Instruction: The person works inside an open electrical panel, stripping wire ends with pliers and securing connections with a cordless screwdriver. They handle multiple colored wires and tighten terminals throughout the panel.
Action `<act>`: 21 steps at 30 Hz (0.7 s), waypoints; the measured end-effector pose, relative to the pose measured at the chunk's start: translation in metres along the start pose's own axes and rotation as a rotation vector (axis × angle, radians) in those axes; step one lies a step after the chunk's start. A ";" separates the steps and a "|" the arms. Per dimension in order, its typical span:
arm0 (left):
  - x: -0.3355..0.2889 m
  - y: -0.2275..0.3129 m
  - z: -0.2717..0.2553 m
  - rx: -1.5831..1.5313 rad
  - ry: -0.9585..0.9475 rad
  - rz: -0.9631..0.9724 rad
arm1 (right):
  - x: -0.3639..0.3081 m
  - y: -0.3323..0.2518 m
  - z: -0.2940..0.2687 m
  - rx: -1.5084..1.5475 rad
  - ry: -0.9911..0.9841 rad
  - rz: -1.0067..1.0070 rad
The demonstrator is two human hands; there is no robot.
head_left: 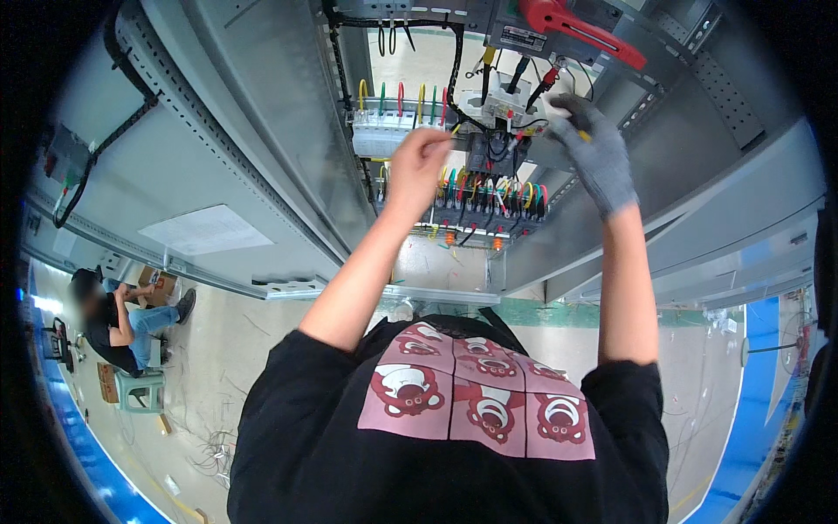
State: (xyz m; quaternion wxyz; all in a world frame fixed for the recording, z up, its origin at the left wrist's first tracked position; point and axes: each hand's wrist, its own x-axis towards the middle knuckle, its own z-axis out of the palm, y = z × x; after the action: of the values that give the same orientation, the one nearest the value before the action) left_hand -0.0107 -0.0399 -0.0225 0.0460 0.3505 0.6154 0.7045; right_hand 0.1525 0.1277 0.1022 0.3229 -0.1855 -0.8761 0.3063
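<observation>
Hands (419,171) (599,155) at wiring (500,145) — open room toward the cabinet's side walls (292,122).

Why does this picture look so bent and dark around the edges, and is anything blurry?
In the head view, the wide fisheye lens bows straight edges, such as the blue strip at lower right, and the corners fall to black; in that same view, the left hand looks slightly soft, the seated person's head is blurred, and white glare shows at far left.
</observation>
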 end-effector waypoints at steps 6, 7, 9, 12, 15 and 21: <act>-0.018 -0.039 -0.053 0.040 -0.080 -0.215 | -0.144 0.028 -0.005 0.575 -0.075 0.538; -0.018 -0.042 -0.050 0.057 -0.127 -0.216 | -0.168 0.043 0.011 0.607 -0.120 0.594; -0.018 -0.026 -0.038 -0.053 -0.155 -0.325 | -0.209 0.047 0.039 0.876 -0.333 0.740; -0.019 -0.010 -0.032 -0.123 -0.208 -0.440 | -0.249 0.046 0.063 1.044 -0.537 0.790; -0.023 -0.003 -0.037 -0.104 -0.270 -0.478 | -0.272 0.045 0.071 1.036 -0.663 0.687; -0.023 0.006 -0.037 -0.044 -0.353 -0.306 | -0.258 0.037 0.078 1.140 -0.446 0.832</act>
State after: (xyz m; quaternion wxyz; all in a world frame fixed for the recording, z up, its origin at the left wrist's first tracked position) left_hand -0.0117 -0.0837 -0.0268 0.2668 0.3701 0.6282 0.6302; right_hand 0.2902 -0.0120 -0.0859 0.0405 -0.2391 -0.4832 0.8412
